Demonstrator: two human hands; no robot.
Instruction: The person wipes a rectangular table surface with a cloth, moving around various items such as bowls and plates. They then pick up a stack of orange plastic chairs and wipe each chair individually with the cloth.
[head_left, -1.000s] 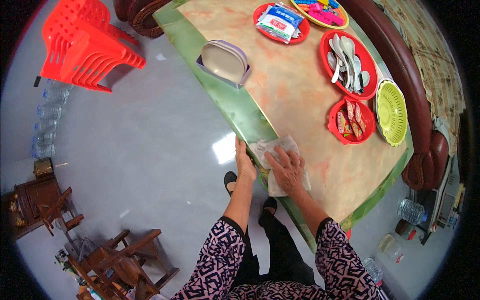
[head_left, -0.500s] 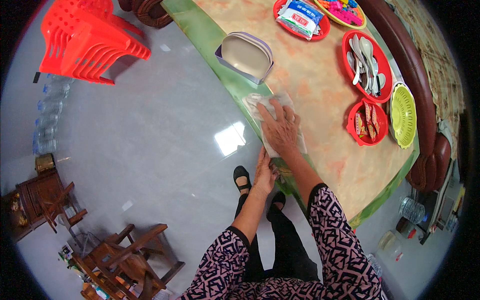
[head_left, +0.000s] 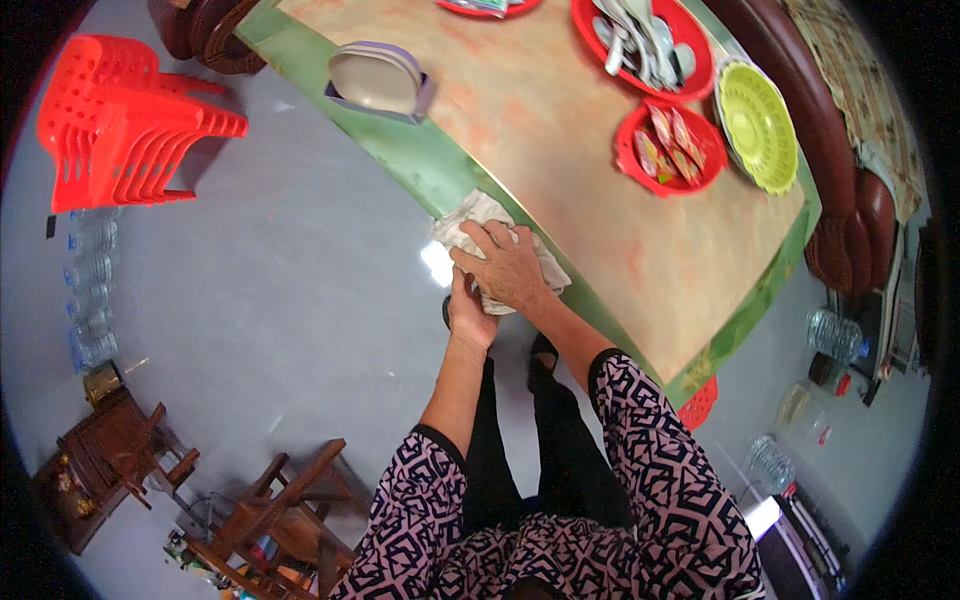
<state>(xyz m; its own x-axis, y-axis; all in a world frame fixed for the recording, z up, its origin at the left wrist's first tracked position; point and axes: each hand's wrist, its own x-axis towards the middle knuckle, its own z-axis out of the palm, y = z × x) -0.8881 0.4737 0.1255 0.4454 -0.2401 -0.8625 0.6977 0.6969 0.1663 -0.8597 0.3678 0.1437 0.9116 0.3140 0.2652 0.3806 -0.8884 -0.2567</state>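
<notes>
A crumpled whitish cloth (head_left: pixel 478 212) lies over the green border of the table (head_left: pixel 590 180) and hangs past its near edge. My right hand (head_left: pixel 505 265) is on top of it, fingers bent and slightly apart, pressing and holding the fabric. Just below the table edge, my left hand (head_left: pixel 471 312) is cupped close under the right one. Its thumb side and extended fingers show against the cloth; the other fingers are partly hidden. A purple-rimmed holder with cream oval trays (head_left: pixel 375 80) stands farther along the same edge.
On the table are a red basin of spoons (head_left: pixel 650 45), a red bowl of small packets (head_left: pixel 670 150) and a yellow-green basket (head_left: pixel 757 125). Stacked red plastic chairs (head_left: pixel 130 130) stand on the floor to the left, wooden chairs (head_left: pixel 270 520) at lower left. A brown sofa (head_left: pixel 840 190) lines the far right.
The right hand and cloth have moved toward me, from the tabletop to its edge. My left hand has come up to meet them. The view has shifted, so the tabletop things sit higher and farther left.
</notes>
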